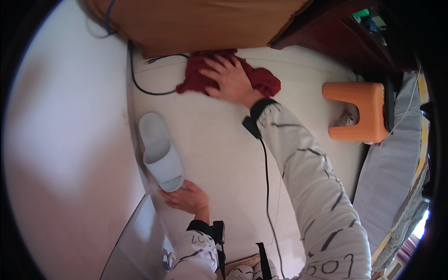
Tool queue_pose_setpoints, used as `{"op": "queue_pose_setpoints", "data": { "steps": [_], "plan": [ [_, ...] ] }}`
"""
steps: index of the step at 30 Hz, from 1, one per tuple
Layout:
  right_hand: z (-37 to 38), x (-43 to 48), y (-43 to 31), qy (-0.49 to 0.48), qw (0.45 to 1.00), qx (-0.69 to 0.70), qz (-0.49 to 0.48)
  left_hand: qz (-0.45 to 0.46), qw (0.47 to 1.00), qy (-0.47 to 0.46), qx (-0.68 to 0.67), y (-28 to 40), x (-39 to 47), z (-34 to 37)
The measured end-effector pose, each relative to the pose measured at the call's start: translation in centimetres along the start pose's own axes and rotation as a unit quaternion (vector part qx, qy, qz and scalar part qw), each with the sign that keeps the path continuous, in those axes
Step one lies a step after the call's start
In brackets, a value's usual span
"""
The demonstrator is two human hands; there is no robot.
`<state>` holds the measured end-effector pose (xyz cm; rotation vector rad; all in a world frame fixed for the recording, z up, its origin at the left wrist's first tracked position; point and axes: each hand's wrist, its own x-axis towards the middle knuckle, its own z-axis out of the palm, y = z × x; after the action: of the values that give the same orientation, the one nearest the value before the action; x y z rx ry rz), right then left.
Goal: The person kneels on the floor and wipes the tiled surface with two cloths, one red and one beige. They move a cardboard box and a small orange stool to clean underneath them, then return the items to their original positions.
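Note:
My right hand [227, 80] lies spread and slightly blurred on a dark red cloth [260, 78] bunched on the tiled floor. My left hand [187, 199] is low on the left, fingers apart, at the toe end of a pale grey slide slipper [159, 147]. Whether its fingertips touch the slipper or the floor beneath it is hard to tell. The slipper lies right beside the wall, its heel pointing away from me. A black cable [150, 93] runs to the left edge of the cloth.
A brown cover [210, 24] hangs over a piece of furniture ahead. On the right are an orange plastic stool [372, 112] and a bed's grey side [388, 175]. A white wall [77, 122] borders the left. Another black cable [267, 185] trails from my right wrist.

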<state>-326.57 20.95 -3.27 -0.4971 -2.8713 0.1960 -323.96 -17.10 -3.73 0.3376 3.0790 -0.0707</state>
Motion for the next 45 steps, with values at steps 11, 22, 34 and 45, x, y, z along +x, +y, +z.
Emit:
{"op": "queue_pose_setpoints", "data": {
  "steps": [11, 22, 34, 45],
  "plan": [
    [-1.8, -9.6, 11.9, 0.06, 0.907, -0.099, 0.404, -0.004, 1.0, 0.003, 0.009, -0.4, 0.1, 0.7],
    [-2.4, -10.3, 19.3, -0.001, 0.87, -0.145, 0.472, 0.027, 1.0, 0.01, 0.012, -0.7, 0.2, 1.2],
    [-7.9, -33.7, -14.9, -0.125, 0.941, 0.033, 0.313, 0.0, 1.0, -0.002, -0.004, -0.4, 0.5, 1.0],
    [-1.2, -15.3, 11.6, 0.03, 0.908, -0.195, 0.369, 0.022, 0.999, 0.028, 0.014, 0.2, 0.7, 1.5]
  ]
}}
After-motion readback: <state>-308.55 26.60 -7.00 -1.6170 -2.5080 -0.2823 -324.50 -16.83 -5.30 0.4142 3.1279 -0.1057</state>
